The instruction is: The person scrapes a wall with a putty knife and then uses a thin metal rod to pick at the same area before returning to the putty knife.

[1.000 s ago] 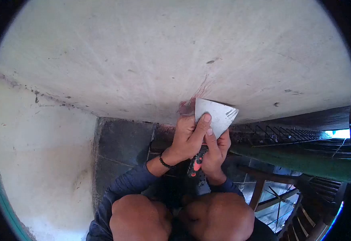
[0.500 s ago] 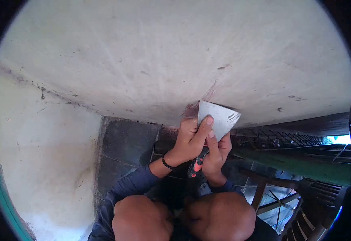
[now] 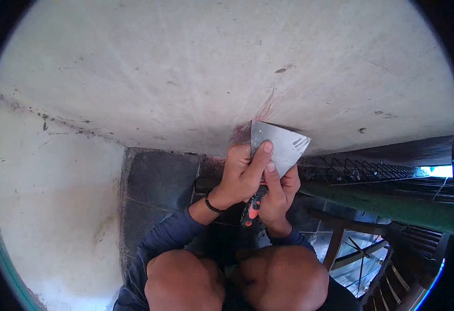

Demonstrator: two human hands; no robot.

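Observation:
Both hands grip a putty knife [image 3: 285, 147] with a wide metal blade and a black-and-red handle. My left hand [image 3: 241, 173] is closed on the blade's left side, thumb on its face. My right hand [image 3: 280, 194] is closed on the lower blade near the handle, its thumb also on the metal. The blade's top edge lies against or very close to the off-white wall [image 3: 201, 67]. Around the blade's upper left corner the wall has a reddish scraped patch [image 3: 241, 133] with thin scratch lines rising from it. The fingers behind the blade are hidden.
Dark floor tiles [image 3: 159, 179] lie below the wall, meeting a side wall [image 3: 56, 192] at left. A green beam [image 3: 382, 205] and a row of metal wire loops [image 3: 362, 170] run along the right. A dark slatted wooden chair [image 3: 393, 269] stands lower right. My knees [image 3: 185, 282] are close below.
The putty knife and both hands have shifted slightly up and left in view, with the blade tilted a little differently. The camera view has also moved slightly. Both hands keep their hold.

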